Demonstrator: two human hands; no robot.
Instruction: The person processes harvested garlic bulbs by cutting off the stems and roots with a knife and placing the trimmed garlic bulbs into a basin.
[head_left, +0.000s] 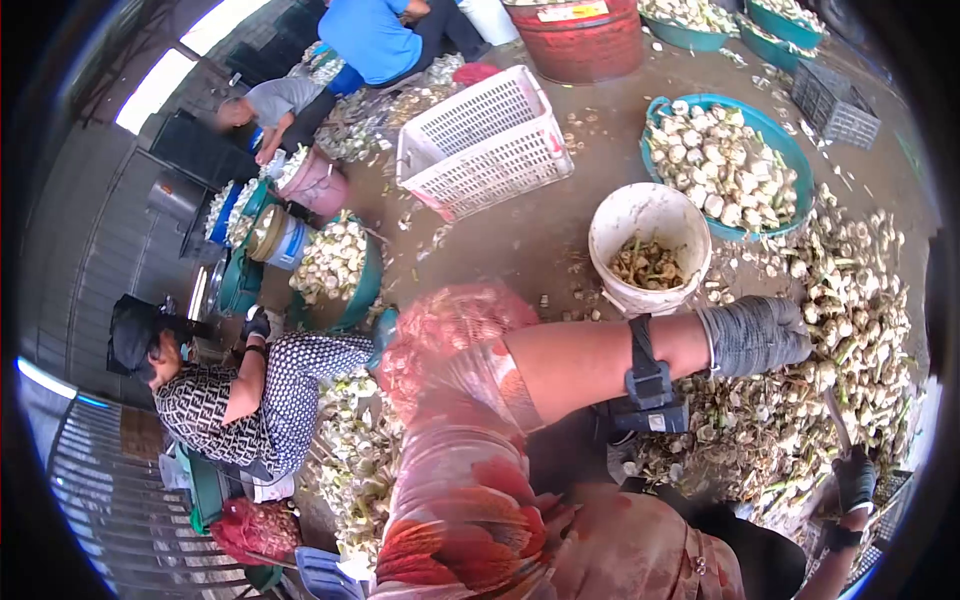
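Head view: at the left, a seated person (215, 400) in a patterned shirt sits near a teal tub (371, 290) of garlic; a white crate (500, 185) stands on the floor, then a white bucket (650, 206) containing trimmings and a teal basin (804, 182) heaped with bulbs. The gloved left hand (757, 335) is at the garlic heap (860, 290), its grip impossible to tell; farther right, the gloved right hand's (856, 482) fingers clamp a blade (838, 420) pointing toward the left hand.

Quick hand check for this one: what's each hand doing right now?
Left hand: at the garlic heap; whether open or holding anything cannot be told.
Right hand: closed, holding a knife.
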